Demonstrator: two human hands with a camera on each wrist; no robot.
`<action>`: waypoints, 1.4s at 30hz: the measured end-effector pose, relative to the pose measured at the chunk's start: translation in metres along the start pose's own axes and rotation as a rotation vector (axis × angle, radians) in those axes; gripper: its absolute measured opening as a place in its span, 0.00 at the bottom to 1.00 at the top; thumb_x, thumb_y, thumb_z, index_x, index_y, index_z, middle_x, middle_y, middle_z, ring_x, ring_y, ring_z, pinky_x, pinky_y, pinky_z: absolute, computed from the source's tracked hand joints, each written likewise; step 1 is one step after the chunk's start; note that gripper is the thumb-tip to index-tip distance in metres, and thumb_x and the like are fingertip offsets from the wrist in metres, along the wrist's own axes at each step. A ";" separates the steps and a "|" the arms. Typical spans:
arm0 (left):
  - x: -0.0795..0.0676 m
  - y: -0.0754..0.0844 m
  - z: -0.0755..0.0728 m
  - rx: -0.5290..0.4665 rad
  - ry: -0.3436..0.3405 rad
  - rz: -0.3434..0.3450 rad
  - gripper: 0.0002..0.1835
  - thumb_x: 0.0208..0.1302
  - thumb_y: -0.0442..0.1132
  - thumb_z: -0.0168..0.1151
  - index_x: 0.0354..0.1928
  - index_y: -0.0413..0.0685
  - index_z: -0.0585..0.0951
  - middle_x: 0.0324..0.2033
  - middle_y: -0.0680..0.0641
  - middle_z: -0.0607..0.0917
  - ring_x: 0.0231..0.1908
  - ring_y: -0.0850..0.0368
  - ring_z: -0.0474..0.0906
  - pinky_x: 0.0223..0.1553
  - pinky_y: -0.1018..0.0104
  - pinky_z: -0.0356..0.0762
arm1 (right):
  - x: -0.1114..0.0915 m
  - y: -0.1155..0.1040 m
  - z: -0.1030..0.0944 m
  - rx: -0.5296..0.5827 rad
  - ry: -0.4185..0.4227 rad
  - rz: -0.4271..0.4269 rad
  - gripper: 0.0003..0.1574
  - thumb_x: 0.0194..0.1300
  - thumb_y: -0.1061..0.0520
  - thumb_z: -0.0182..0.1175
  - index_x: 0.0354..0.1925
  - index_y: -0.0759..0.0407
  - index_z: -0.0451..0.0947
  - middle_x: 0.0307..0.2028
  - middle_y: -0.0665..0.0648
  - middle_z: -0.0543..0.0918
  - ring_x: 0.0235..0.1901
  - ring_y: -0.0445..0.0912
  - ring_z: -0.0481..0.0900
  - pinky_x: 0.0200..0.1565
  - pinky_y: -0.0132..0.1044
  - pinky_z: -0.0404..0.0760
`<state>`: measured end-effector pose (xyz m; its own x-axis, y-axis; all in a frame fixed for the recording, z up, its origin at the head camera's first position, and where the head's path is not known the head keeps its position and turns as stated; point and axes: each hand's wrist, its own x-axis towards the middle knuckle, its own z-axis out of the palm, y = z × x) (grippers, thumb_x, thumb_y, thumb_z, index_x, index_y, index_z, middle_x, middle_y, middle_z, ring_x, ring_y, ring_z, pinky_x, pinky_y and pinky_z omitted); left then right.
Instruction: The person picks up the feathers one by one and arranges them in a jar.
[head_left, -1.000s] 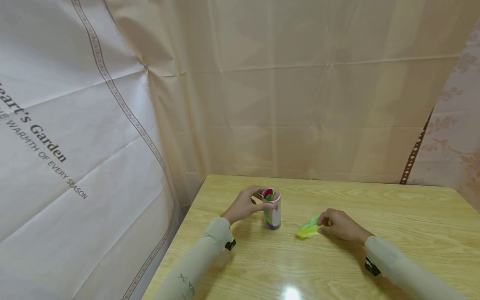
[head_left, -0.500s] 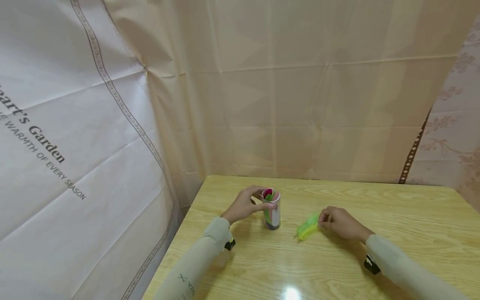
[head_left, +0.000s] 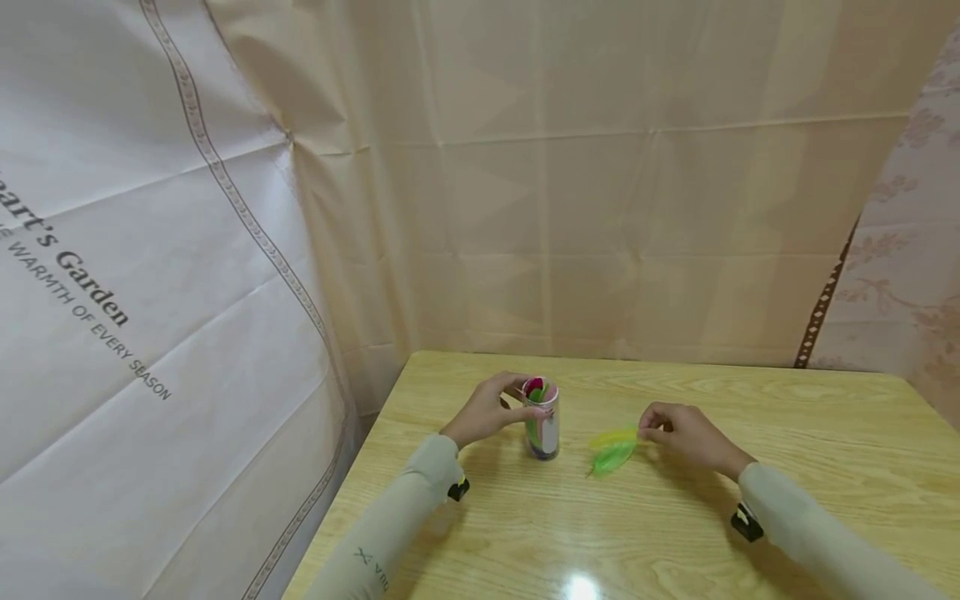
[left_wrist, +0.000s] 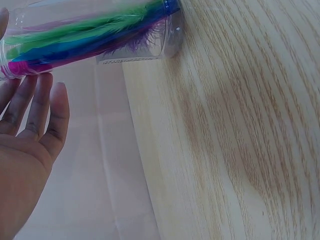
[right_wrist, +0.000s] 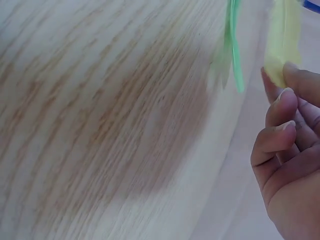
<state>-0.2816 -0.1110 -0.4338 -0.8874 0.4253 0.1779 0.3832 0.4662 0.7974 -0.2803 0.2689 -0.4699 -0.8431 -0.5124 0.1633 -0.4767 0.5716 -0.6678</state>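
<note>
A clear plastic jar point(head_left: 548, 429) stands upright on the table with colourful feathers point(left_wrist: 90, 37) inside, among them green, blue and magenta ones. My left hand point(head_left: 486, 411) grips the jar near its rim, thumb on the near side and fingers behind. Between thumb and forefinger, my right hand point(head_left: 692, 439) pinches the tip of a yellow feather point(right_wrist: 283, 40). Just on the near side of it lies a green feather point(head_left: 613, 457), overlapping the yellow one near the fingertips in the head view. In the right wrist view the green feather is apart from the fingers.
The pale wood-grain table point(head_left: 675, 533) reaches back to a beige cloth point(head_left: 600, 250) hanging behind it. A white printed cloth point(head_left: 187, 333) hangs along the left. Black wrist devices point(head_left: 746, 523) show under both sleeves.
The right hand has shifted slightly away from me and to the right. The yellow feather, earlier on the near side, now lies beyond the green one. The left hand and jar have stayed put.
</note>
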 end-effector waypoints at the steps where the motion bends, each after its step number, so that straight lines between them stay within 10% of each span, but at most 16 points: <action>1: 0.000 0.000 0.000 0.001 0.000 0.000 0.33 0.60 0.60 0.74 0.67 0.63 0.79 0.55 0.59 0.81 0.49 0.58 0.80 0.43 0.63 0.83 | 0.000 0.000 0.000 0.008 0.000 -0.001 0.04 0.73 0.55 0.65 0.39 0.53 0.81 0.37 0.51 0.85 0.34 0.44 0.80 0.33 0.34 0.79; 42: 0.001 -0.005 -0.001 0.012 0.002 0.023 0.33 0.59 0.63 0.73 0.65 0.65 0.79 0.52 0.60 0.81 0.49 0.60 0.80 0.43 0.61 0.83 | -0.001 -0.015 -0.011 -0.002 0.168 -0.008 0.09 0.73 0.51 0.65 0.46 0.52 0.87 0.36 0.51 0.84 0.28 0.43 0.73 0.26 0.34 0.72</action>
<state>-0.2843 -0.1137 -0.4370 -0.8786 0.4350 0.1973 0.4069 0.4653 0.7861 -0.2751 0.2679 -0.4523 -0.8687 -0.4031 0.2880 -0.4844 0.5694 -0.6642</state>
